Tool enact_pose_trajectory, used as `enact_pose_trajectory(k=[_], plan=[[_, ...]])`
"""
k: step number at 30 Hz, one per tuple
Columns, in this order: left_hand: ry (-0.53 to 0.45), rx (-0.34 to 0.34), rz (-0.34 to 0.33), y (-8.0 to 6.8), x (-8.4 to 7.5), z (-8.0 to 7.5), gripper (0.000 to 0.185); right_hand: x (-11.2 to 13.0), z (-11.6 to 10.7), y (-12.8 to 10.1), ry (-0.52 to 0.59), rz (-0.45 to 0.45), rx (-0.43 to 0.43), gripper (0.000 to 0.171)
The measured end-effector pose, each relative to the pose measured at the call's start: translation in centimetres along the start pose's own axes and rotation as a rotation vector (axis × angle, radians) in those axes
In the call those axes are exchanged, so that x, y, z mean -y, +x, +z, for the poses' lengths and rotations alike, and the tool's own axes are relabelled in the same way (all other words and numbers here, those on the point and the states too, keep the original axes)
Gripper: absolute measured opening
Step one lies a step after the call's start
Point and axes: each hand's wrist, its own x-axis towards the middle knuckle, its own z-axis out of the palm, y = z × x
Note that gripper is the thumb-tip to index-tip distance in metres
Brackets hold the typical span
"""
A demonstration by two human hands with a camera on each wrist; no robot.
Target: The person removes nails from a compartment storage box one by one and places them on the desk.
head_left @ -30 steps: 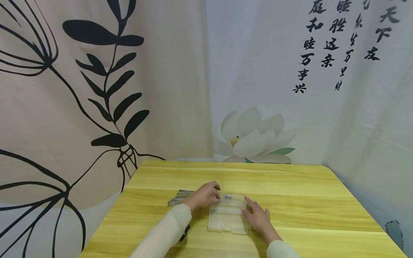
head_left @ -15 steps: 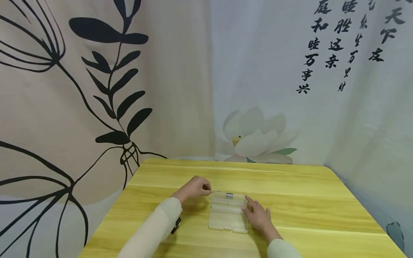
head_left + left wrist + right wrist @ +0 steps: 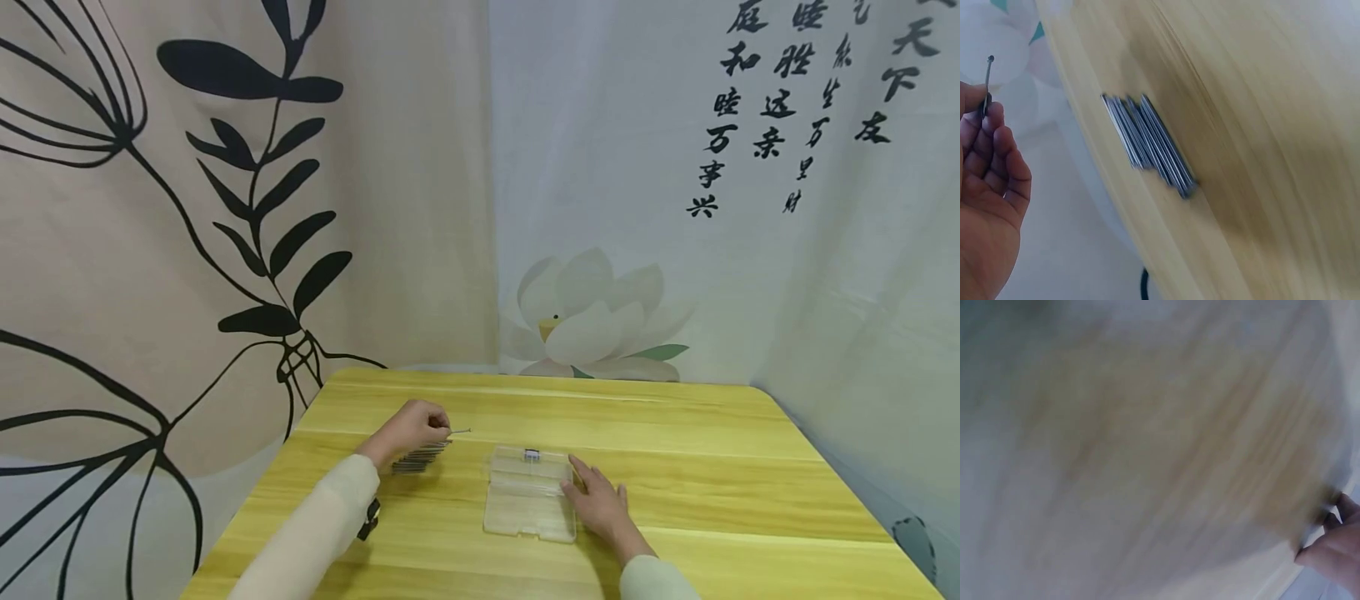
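My left hand (image 3: 408,427) hovers over the left part of the yellow wooden table (image 3: 675,425) and pinches a thin metal pin (image 3: 459,431) that points to the right; the pin (image 3: 987,84) also shows above the fingers in the left wrist view. Just below that hand lies a row of several metal pins (image 3: 420,457) (image 3: 1147,140). A clear plastic box (image 3: 529,502) lies open in the middle, with a small dark piece (image 3: 532,454) at its far edge. My right hand (image 3: 600,500) rests flat against the box's right side. The right wrist view is blurred.
Printed fabric hangs behind and to both sides of the table. A dark strap (image 3: 367,518) shows on the left forearm. The table's left edge (image 3: 1116,187) runs close to the pins.
My left hand has moved away from the box to the left, carrying one pin, and now hangs above the row of pins. The right hand has stayed by the box.
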Motion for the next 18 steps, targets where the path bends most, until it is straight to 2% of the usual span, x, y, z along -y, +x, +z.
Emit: enact_pose_trajectory(k=[8, 18], plan=[[-0.005, -0.051, -0.071, -2.2, 1.9, -1.7, 0.01, 0.4, 0.0, 0.0, -0.001, -0.006, 0.009, 0.055], [-0.01, -0.029, -0.087, -3.9, 3.8, -2.4, 0.012, 0.3, -0.2, 0.1, -0.017, -0.004, 0.006, 0.054]])
